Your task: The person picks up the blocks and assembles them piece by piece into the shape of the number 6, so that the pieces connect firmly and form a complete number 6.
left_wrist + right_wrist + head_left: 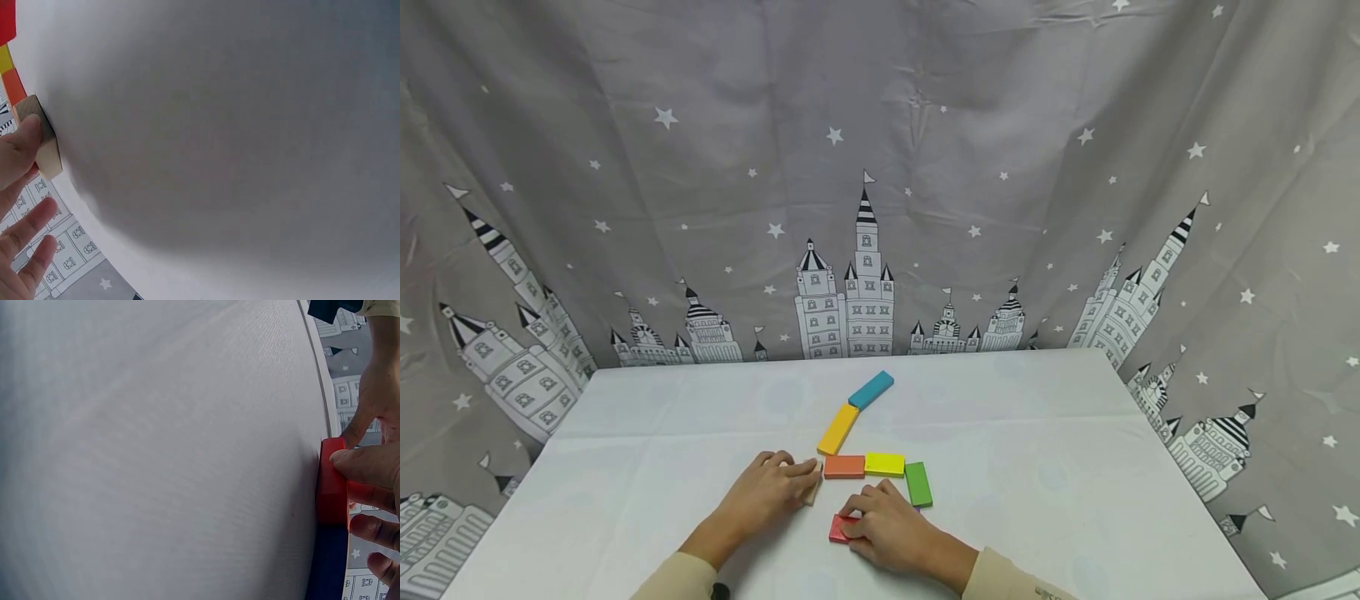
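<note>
On the white tabletop, my left hand (767, 492) pinches a plain wooden block (50, 156) between thumb and fingers. The block stands slanted at the left end of an orange block (844, 467). My right hand (891, 533) grips a red block (332, 494) by its sides, nearer to me. Against the red block's end in the right wrist view is a dark blue block (328, 562), mostly hidden under the right hand in the head view. A bright yellow block (884, 464) continues the row from the orange one, with a green block (918, 484) angled at its right end.
Beyond the row, an amber-yellow block (837, 429) slants up to a light blue block (872, 390), their ends meeting. Behind the white table (1015, 417) hangs a grey curtain (970, 183) printed with castles and stars.
</note>
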